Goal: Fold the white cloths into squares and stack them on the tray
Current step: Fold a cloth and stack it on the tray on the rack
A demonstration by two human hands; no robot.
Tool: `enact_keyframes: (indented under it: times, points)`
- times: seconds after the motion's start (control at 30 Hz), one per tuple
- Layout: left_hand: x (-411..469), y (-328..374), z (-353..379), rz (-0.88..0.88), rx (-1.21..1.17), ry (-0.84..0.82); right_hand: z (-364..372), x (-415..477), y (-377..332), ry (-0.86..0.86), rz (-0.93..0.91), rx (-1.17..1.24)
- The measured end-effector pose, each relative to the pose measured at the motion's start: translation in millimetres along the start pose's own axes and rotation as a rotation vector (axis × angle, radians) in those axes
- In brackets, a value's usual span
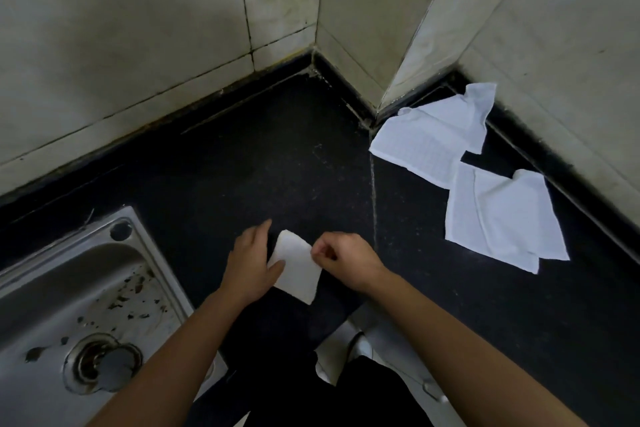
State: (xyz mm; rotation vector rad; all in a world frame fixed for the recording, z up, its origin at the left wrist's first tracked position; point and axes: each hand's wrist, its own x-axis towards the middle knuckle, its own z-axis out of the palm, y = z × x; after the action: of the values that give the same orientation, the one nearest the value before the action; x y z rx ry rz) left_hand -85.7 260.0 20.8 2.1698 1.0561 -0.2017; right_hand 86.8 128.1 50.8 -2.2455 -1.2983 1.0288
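A small folded white cloth lies on the black counter near its front edge. My left hand rests flat against the cloth's left side, thumb pressing on it. My right hand pinches the cloth's right edge with curled fingers. Two unfolded white cloths lie at the right: one in the wall corner, the other nearer, overlapping its lower edge. No tray is in view.
A stainless steel sink with a drain sits at the lower left. Tiled walls enclose the counter at the back and right, with a jutting corner column. The floor shows below the counter edge.
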Motion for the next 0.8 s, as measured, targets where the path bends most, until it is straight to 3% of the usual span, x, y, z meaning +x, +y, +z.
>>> enact_keyframes:
  times: [0.13,0.3,0.4,0.53,0.7,0.8]
  points:
    - [22,27,-5,0.19,0.095,-0.246,-4,-24,10,0.079,-0.152,-0.152]
    - [45,47,-7,0.434,0.175,-0.362,2,-56,34,0.174,0.037,-0.051]
    - [40,59,-8,0.426,0.026,-0.466,7,-78,47,0.221,0.164,0.064]
    - [18,82,-5,0.375,-0.183,-0.526,10,-108,53,0.281,0.301,0.333]
    - [-26,131,-3,0.194,-0.478,-0.637,2,-153,53,0.405,0.423,1.049]
    - [-64,161,11,0.119,-0.612,-0.706,6,-195,54,0.556,0.436,1.201]
